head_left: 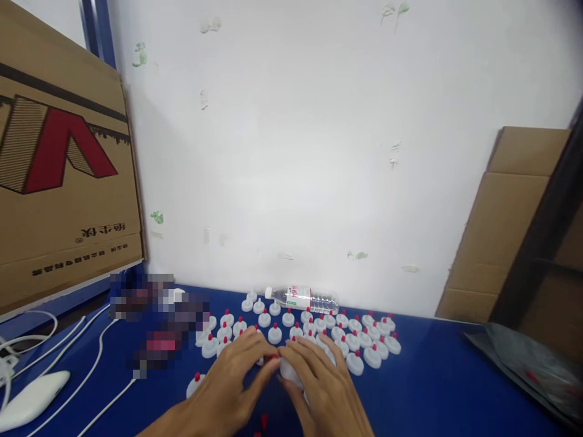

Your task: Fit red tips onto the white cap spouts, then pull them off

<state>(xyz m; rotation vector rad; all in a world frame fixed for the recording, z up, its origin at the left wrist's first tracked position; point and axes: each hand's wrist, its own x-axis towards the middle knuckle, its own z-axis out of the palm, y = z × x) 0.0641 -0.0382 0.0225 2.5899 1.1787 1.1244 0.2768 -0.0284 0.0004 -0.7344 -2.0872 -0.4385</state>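
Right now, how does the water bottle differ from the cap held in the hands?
The water bottle lies on its side by the wall, untouched; the cap sits between the left hand and right hand. The water bottle is clear and long; the cap is white, short and round. Both rest over the blue table.

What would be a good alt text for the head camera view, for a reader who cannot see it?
Two bare hands, left hand and right hand, meet over a white cap with a red tip on a blue table. Behind them stand rows of similar white caps, a lying water bottle and a white wall; cardboard boxes flank the scene.
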